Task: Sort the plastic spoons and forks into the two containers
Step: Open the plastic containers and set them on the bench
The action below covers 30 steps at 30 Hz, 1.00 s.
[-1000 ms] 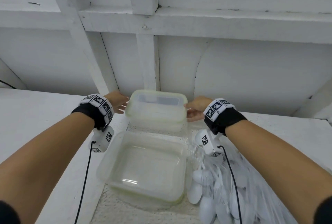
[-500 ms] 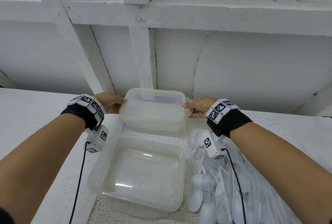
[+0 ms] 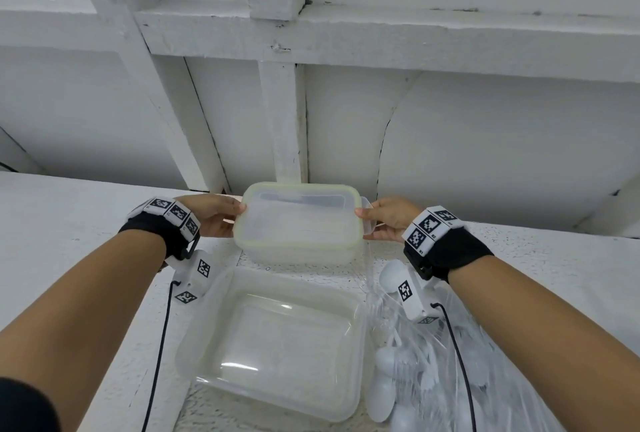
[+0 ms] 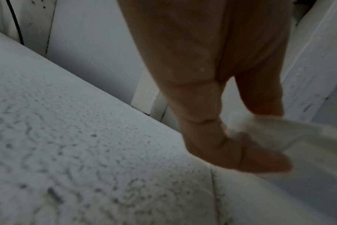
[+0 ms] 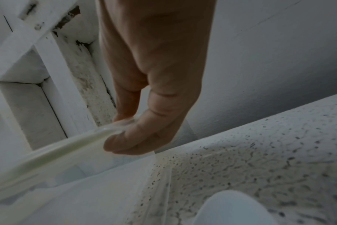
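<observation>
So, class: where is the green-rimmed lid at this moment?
In the head view the green-rimmed lid is centre, at the far container, held between the left hand and right hand, beyond the open container.

Home-like spot: whitewashed timber-framed wall (image 3: 284,126), rough ledge (image 3: 52,209)

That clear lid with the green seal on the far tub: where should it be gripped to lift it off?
Grip the clear green-rimmed lid at its two short ends, coming in from both sides. Its latch tabs stick out there, and the left hand and right hand already pinch those edges, so a level, straight-up lift looks best.
</observation>
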Each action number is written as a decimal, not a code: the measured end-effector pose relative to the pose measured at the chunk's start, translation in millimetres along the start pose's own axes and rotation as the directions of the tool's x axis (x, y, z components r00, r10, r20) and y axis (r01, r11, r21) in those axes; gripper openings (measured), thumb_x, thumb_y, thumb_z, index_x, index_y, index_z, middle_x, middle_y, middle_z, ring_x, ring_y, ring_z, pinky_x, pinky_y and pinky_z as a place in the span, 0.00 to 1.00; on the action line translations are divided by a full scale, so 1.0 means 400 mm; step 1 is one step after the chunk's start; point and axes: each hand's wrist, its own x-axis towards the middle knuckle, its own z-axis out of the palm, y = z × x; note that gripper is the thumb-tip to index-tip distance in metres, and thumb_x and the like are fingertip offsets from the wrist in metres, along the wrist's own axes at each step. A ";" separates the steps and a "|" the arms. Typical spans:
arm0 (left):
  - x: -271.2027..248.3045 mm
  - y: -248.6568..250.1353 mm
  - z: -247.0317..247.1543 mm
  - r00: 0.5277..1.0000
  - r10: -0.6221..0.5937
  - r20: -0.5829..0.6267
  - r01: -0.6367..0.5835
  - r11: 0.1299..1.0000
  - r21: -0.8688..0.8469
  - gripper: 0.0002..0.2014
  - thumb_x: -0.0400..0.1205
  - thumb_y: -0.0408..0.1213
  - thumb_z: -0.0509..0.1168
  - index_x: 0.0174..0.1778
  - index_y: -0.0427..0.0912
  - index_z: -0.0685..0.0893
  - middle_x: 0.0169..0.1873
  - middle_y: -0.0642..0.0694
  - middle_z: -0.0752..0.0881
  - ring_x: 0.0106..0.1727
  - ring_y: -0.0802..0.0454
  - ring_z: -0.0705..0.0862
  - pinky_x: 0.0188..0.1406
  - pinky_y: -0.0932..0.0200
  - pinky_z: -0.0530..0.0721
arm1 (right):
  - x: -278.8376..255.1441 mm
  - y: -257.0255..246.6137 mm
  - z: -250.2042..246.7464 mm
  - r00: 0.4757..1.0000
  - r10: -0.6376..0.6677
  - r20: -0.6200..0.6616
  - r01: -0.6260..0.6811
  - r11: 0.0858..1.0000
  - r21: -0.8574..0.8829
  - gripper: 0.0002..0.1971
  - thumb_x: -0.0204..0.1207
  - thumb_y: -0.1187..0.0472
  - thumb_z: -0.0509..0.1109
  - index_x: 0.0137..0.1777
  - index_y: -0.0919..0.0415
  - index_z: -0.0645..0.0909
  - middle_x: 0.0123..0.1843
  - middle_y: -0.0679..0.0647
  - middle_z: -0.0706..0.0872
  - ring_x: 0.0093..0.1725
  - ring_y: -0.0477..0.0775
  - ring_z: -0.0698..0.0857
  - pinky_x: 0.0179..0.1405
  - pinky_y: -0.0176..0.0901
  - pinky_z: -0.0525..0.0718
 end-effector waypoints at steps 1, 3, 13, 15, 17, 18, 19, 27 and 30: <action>-0.002 -0.008 0.000 1.000 0.012 0.018 -0.011 0.999 -0.035 0.04 0.82 0.30 0.62 0.47 0.35 0.81 0.40 0.42 0.85 0.33 0.51 0.89 0.36 0.59 0.89 | 0.001 0.000 0.000 1.000 -0.003 0.002 0.003 1.000 -0.004 0.07 0.76 0.69 0.69 0.38 0.69 0.76 0.39 0.62 0.84 0.38 0.54 0.85 0.27 0.39 0.88; 0.004 -0.024 -0.003 1.000 0.027 0.010 -0.026 0.995 -0.095 0.12 0.85 0.31 0.55 0.41 0.35 0.82 0.35 0.42 0.87 0.31 0.50 0.89 0.32 0.60 0.89 | 0.001 0.001 0.000 1.000 -0.006 -0.005 0.006 1.000 -0.009 0.07 0.76 0.69 0.70 0.39 0.69 0.76 0.39 0.62 0.84 0.38 0.54 0.85 0.27 0.39 0.88; -0.001 -0.041 0.004 0.998 0.059 0.005 -0.057 0.985 -0.162 0.11 0.87 0.32 0.52 0.42 0.37 0.77 0.31 0.45 0.87 0.30 0.52 0.88 0.30 0.60 0.88 | -0.002 0.002 0.005 0.999 -0.038 -0.039 0.036 0.999 -0.038 0.08 0.76 0.69 0.69 0.39 0.66 0.73 0.39 0.61 0.82 0.37 0.55 0.84 0.25 0.39 0.88; -0.003 -0.040 0.006 0.998 0.063 -0.003 -0.062 0.985 -0.162 0.11 0.87 0.32 0.53 0.42 0.37 0.77 0.30 0.46 0.87 0.29 0.52 0.88 0.30 0.60 0.88 | -0.002 0.003 0.005 0.998 -0.040 -0.045 0.038 0.998 -0.043 0.08 0.76 0.69 0.69 0.39 0.66 0.73 0.39 0.61 0.82 0.37 0.55 0.84 0.25 0.40 0.88; -0.003 -0.042 0.005 0.998 0.067 -0.007 -0.067 0.983 -0.170 0.11 0.87 0.32 0.53 0.42 0.37 0.77 0.30 0.45 0.88 0.30 0.52 0.88 0.30 0.60 0.88 | -0.002 0.003 0.005 0.998 -0.045 -0.048 0.043 0.998 -0.048 0.08 0.76 0.69 0.69 0.39 0.66 0.73 0.39 0.61 0.82 0.37 0.55 0.84 0.25 0.39 0.88; -0.004 -0.043 0.006 0.997 0.072 -0.015 -0.073 0.983 -0.167 0.10 0.86 0.32 0.53 0.42 0.37 0.77 0.31 0.45 0.88 0.30 0.52 0.88 0.30 0.60 0.88 | -0.001 0.004 0.005 0.998 -0.047 -0.049 0.045 0.998 -0.049 0.08 0.76 0.68 0.69 0.39 0.66 0.73 0.39 0.61 0.83 0.37 0.54 0.85 0.25 0.39 0.88; -0.003 -0.043 0.005 0.997 0.077 -0.025 -0.080 0.982 -0.169 0.10 0.86 0.32 0.54 0.41 0.37 0.77 0.31 0.45 0.87 0.29 0.52 0.88 0.29 0.61 0.88 | 0.000 0.004 0.005 0.998 -0.047 -0.048 0.045 0.998 -0.049 0.08 0.76 0.68 0.70 0.39 0.66 0.73 0.39 0.61 0.83 0.37 0.55 0.85 0.26 0.39 0.88; 0.001 -0.012 0.075 0.977 0.068 -0.204 -0.034 0.986 0.165 0.22 0.82 0.57 0.58 0.58 0.41 0.79 0.50 0.42 0.85 0.50 0.45 0.85 0.43 0.53 0.86 | 0.005 0.009 0.006 0.998 -0.054 -0.046 0.051 0.998 -0.048 0.08 0.76 0.68 0.70 0.40 0.66 0.73 0.40 0.61 0.82 0.37 0.55 0.84 0.26 0.40 0.88; 0.017 -0.019 0.099 0.921 0.169 -0.352 -0.072 0.959 0.274 0.24 0.80 0.59 0.61 0.57 0.41 0.78 0.52 0.42 0.84 0.53 0.42 0.84 0.49 0.52 0.84 | 0.005 0.012 0.007 0.997 -0.053 -0.052 0.051 0.998 -0.040 0.08 0.76 0.68 0.70 0.40 0.66 0.73 0.39 0.61 0.82 0.37 0.54 0.85 0.27 0.40 0.88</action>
